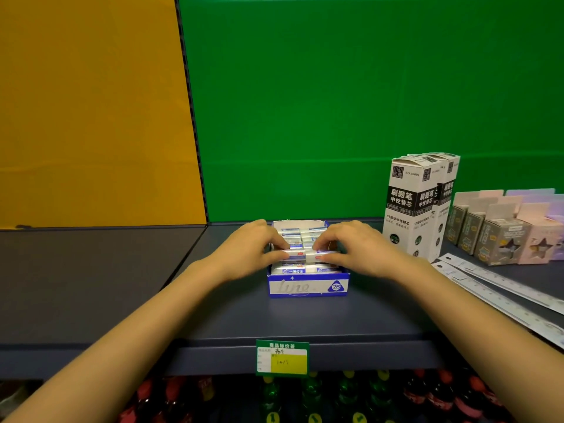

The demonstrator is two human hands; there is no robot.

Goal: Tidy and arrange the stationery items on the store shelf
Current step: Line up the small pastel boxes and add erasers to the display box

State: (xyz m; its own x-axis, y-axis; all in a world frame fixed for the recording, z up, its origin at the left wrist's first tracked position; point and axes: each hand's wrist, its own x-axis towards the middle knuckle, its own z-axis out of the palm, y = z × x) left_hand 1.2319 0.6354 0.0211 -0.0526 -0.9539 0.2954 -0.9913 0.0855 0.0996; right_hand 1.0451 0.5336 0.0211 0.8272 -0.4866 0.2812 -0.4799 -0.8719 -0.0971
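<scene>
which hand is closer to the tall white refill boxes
Right. The right hand pinches erasers just left of the tall white refill boxes; the left hand pinches erasers farther left, across the blue eraser box.

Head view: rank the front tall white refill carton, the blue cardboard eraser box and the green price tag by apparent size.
Tied largest: front tall white refill carton and blue cardboard eraser box, too close to rank; carton taller, box wider.
Smallest: green price tag, despite being nearest.

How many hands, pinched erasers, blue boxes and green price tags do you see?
Hands: 2, left hand, right hand
Pinched erasers: 2, left eraser, right eraser
Blue box: 1
Green price tag: 1
Total: 6
</scene>
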